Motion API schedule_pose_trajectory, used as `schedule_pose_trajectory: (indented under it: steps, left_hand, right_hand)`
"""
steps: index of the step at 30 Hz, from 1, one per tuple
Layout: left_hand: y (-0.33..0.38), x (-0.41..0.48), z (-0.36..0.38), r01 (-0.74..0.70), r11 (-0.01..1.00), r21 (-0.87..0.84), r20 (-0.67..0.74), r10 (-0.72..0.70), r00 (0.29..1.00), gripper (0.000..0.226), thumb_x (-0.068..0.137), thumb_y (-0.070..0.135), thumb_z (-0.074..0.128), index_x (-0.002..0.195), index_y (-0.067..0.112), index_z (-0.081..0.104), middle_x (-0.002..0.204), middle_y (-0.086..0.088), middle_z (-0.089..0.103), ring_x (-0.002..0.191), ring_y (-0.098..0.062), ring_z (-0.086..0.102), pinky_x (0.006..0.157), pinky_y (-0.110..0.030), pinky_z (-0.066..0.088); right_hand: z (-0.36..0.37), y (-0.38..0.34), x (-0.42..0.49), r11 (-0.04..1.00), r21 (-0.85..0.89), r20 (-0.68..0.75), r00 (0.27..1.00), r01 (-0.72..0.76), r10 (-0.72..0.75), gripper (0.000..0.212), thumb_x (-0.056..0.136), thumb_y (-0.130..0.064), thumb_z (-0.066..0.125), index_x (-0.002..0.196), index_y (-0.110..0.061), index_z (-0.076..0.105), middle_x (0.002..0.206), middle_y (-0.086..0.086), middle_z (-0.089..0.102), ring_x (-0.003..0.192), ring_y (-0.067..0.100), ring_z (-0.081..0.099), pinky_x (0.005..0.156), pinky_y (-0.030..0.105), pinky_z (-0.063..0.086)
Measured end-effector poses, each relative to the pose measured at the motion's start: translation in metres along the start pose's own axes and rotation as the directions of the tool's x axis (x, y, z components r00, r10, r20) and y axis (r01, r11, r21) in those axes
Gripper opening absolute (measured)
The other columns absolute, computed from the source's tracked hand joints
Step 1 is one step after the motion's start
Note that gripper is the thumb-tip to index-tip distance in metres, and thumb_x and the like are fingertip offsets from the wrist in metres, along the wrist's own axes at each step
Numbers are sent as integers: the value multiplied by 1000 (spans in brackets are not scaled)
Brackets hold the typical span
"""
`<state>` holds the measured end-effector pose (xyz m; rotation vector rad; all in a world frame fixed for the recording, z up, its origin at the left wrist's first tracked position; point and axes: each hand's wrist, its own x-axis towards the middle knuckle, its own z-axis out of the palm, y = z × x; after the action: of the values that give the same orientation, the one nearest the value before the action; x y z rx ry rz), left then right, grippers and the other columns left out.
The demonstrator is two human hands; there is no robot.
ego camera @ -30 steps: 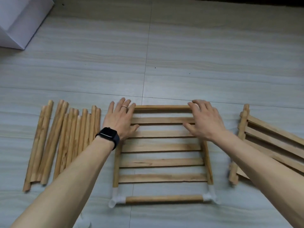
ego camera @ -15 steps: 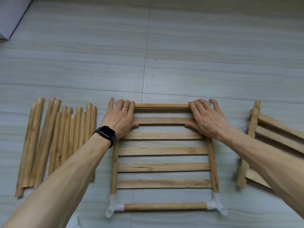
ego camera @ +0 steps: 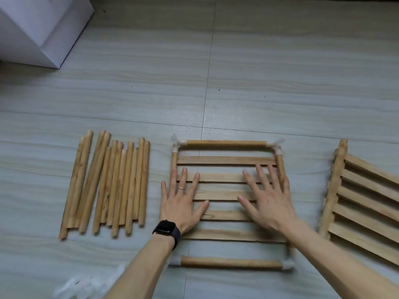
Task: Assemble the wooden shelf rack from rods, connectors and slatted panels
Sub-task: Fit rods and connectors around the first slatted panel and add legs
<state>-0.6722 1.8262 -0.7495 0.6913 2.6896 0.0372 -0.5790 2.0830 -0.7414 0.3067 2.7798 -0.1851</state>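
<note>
My slatted panel (ego camera: 226,160) lies flat on the floor (ego camera: 280,83), centre: five slats, framed by four rods with four white corner connectors (ego camera: 176,144). Both palms lie on its slats, fingers straight and spread, gripping nothing: left hand (ego camera: 183,201), wearing a watch (ego camera: 167,230), and right hand (ego camera: 267,203), somewhat blurred. Left of the frame lie about twelve loose rods (ego camera: 112,186). To the right are stacked slatted panels (ego camera: 367,201); I can't count them. Far left stands a white box (ego camera: 32,29).
</note>
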Motion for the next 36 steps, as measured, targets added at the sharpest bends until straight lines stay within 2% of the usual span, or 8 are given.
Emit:
schedule_pose_trajectory:
  steps: [13, 16, 18, 21, 23, 25, 32, 36]
  left_hand:
    - [17, -34, 20, 22, 999, 44, 105, -27, 994, 84, 86, 83, 4, 147, 40, -35, 155, -3, -44, 139, -30, -46, 118, -64, -9]
    - [16, -33, 14, 7, 999, 39, 126, -12, 992, 85, 86, 84, 8, 151, 43, -26, 158, -1, -38, 142, -29, -42, 111, -66, -21]
    - [10, -30, 2, -20, 999, -39, 41, 22, 999, 78, 88, 82, 17, 156, 45, 10, 167, 2, -7, 152, -29, -14, 114, -63, -9]
    - [-15, -22, -19, 78, 985, -157, -279, -120, 953, 49, 92, 65, 43, 127, 33, 56, 139, -2, 51, 129, -25, 46, 99, -50, 33]
    - [-40, -16, -31, 316, 926, -207, -317, -370, 874, 41, 92, 51, 53, 122, 23, 57, 126, -7, 57, 115, -26, 52, 89, -44, 38]
    - [-63, -12, -40, 501, 852, -152, -216, -523, 825, 38, 94, 42, 54, 122, 15, 54, 124, -10, 58, 113, -29, 52, 88, -42, 39]
    - [-78, -12, -44, 443, 879, 178, -101, -431, 897, 25, 94, 30, 45, 110, 15, 57, 107, -4, 66, 100, -25, 57, 79, -35, 36]
    - [-73, -7, -48, 437, 899, -4, -75, -436, 897, 24, 91, 36, 49, 99, 19, 64, 95, 0, 68, 89, -22, 62, 70, -32, 35]
  right_hand:
    - [16, -13, -53, 991, -124, 240, 967, -56, 85, 83, 87, -80, -2, 153, -39, -30, 163, 11, -34, 149, 45, -29, 113, 76, -6]
    - [-15, -26, -38, 981, -189, 314, 944, -47, 105, 80, 92, -75, 24, 156, -32, 1, 164, 19, 0, 148, 51, 6, 109, 74, 24]
    - [-35, -38, -24, 980, -194, 263, 961, -35, 86, 65, 91, -68, 35, 143, -29, 29, 156, 18, 21, 141, 45, 24, 103, 64, 37]
    - [-44, -63, 2, 992, -111, 175, 984, 51, -30, 69, 94, -68, 32, 151, -30, 26, 166, 14, 7, 153, 40, 2, 116, 64, 21]
    - [-39, -83, 14, 989, -59, 187, 974, 139, -126, 76, 95, -72, 26, 159, -37, 4, 169, 9, -13, 154, 38, -17, 118, 67, 7]
    - [-28, -99, 19, 978, -50, 231, 955, 202, -185, 77, 96, -74, 21, 158, -42, -11, 166, 5, -29, 151, 37, -28, 116, 73, 2]
    - [1, -103, 10, 971, -77, 293, 936, 226, -195, 74, 95, -74, 6, 153, -42, -26, 154, 3, -50, 140, 36, -48, 113, 79, 3]
    - [-12, -99, 11, 960, -92, 345, 913, 264, -218, 78, 96, -73, 19, 155, -43, -21, 159, 3, -43, 145, 37, -39, 116, 73, 8]
